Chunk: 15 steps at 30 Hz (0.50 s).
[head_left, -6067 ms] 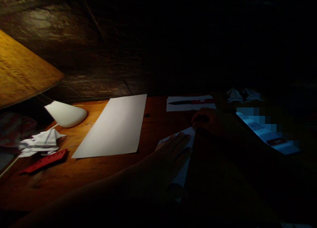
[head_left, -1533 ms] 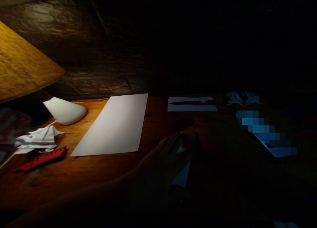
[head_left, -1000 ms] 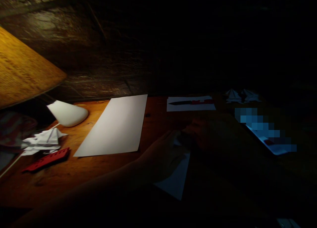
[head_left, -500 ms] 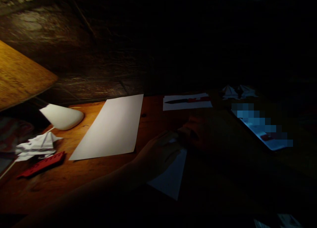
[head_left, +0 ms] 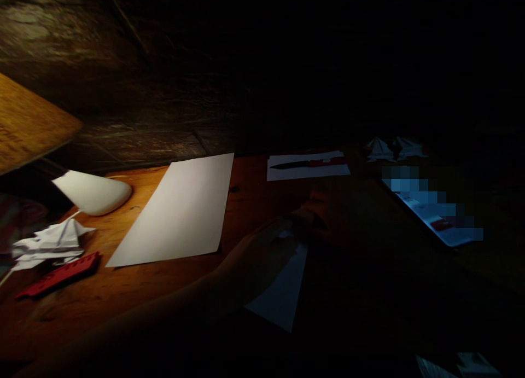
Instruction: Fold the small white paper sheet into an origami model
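Note:
A small piece of white paper (head_left: 281, 298) lies in deep shadow at the middle of the table, tapering to a corner at its lower end. My left hand (head_left: 262, 252) reaches across it from the lower left, its fingers on the paper. At the paper's upper end, my right hand (head_left: 319, 216) has its bent fingers closed close beside the left fingertips. Both hands seem to grip the paper there, though darkness hides most of the fingers. Left of my hands is a large white sheet (head_left: 176, 214), lying flat under the lamplight.
A dark-bladed knife with a red handle (head_left: 328, 161) rests on white papers (head_left: 303, 173) near the wall. Right stands a lit phone (head_left: 435, 216), with folded paper shapes (head_left: 383, 149) behind. Left are a white lamp base (head_left: 96, 195), folded paper (head_left: 55, 241) and a red slotted object (head_left: 61, 274).
The view has shifted slightly, so the things at the left sit a little further left. My hands stay together at the paper's upper end, with only slight finger movement.

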Each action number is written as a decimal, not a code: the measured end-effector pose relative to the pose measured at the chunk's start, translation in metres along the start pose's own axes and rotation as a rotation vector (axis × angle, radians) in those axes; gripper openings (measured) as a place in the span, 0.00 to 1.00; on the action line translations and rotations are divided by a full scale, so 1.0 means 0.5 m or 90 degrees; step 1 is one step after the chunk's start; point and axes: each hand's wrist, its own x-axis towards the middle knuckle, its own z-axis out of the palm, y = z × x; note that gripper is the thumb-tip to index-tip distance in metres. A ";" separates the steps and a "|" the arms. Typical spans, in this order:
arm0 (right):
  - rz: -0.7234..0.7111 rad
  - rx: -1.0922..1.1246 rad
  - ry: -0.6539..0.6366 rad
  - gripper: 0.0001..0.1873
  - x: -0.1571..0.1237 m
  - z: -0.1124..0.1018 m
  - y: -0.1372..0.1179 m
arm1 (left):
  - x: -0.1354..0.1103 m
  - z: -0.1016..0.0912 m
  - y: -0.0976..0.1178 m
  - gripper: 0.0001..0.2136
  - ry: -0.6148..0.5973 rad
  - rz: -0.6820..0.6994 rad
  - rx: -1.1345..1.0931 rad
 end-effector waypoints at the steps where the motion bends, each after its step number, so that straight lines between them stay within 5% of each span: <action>1: 0.002 0.000 -0.007 0.13 0.000 -0.003 -0.002 | 0.001 0.000 0.002 0.14 -0.003 -0.027 -0.025; 4: -0.002 -0.007 -0.025 0.12 0.000 -0.008 -0.006 | 0.002 -0.001 0.004 0.16 -0.023 -0.053 -0.026; 15: 0.004 -0.062 -0.056 0.21 -0.001 0.001 -0.017 | 0.002 0.000 0.006 0.11 -0.016 0.065 0.177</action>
